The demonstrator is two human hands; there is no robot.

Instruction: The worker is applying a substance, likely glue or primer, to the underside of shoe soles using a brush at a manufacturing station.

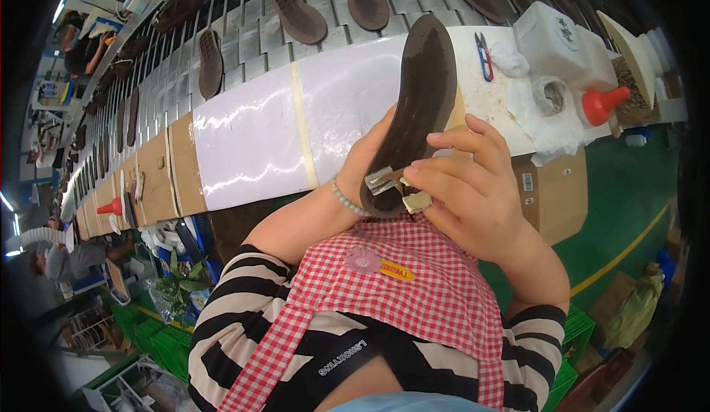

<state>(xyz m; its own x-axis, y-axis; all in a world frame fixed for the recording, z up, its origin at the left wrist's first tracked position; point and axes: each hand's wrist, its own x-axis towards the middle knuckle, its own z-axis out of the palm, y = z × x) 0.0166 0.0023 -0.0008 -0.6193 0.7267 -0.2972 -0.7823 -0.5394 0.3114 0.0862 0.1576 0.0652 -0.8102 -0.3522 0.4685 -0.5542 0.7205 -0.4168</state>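
Brown sole seemingly mid-work; more soles lie along the conveyor.
Left hand wraps it; half-curled right hand pinches a metal-ended tool.

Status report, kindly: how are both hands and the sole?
Left hand holding brown sole from beneath. Right hand at its near end, beside small yellowish piece. Snips lie clear of both.

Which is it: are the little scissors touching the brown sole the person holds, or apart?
Apart: the head view shows white tabletop between the brown sole and the scissors.
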